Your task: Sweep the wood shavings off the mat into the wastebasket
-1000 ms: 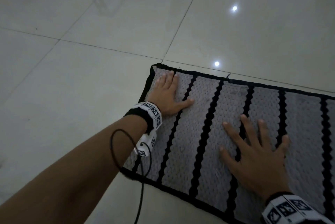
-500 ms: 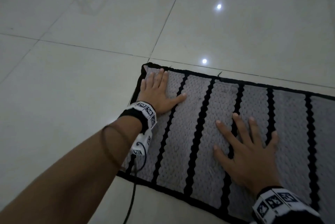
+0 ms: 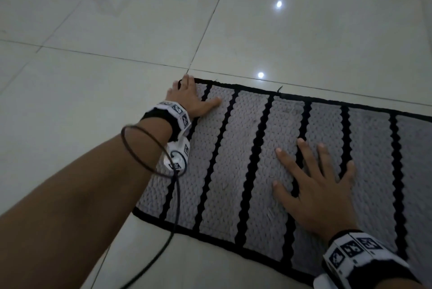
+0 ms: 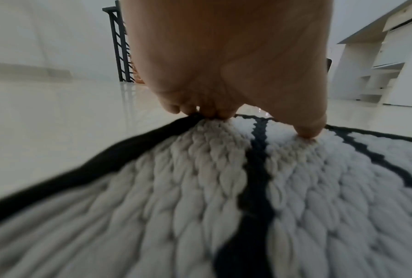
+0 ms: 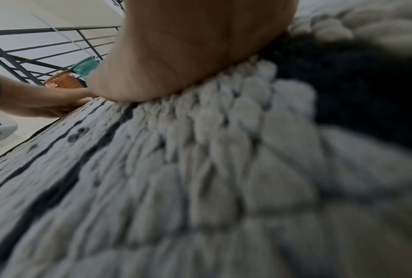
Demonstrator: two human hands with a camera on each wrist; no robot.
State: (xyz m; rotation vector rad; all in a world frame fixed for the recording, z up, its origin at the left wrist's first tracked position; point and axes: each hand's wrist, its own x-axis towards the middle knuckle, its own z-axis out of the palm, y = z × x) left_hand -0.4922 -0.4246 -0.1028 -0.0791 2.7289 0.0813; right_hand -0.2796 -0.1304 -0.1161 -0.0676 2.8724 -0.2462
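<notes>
A grey knitted mat (image 3: 233, 148) with black stripes and a black border lies on the tiled floor. My left hand (image 3: 192, 98) rests on its far left corner, fingertips (image 4: 200, 112) pressing at the black edge and thumb laid out on the weave. Further right, my right hand (image 3: 313, 178) lies flat on the mat with fingers spread and holds nothing. A few small dark specks (image 5: 77, 134) dot the mat; I cannot tell what they are. A teal basket (image 5: 84, 67) and an orange basket (image 5: 62, 81) stand beyond the mat's left end.
Glossy pale floor tiles (image 3: 117, 31) surround the mat. A black cable (image 3: 175, 206) hangs from my left wrist across the mat's near edge. A dark metal railing (image 5: 33, 47) stands behind the baskets. White shelving (image 4: 390, 65) is at the far right.
My left hand has slid to the mat's far left corner, its fingers now at the black border. The right hand stays flat in about the same spot.
</notes>
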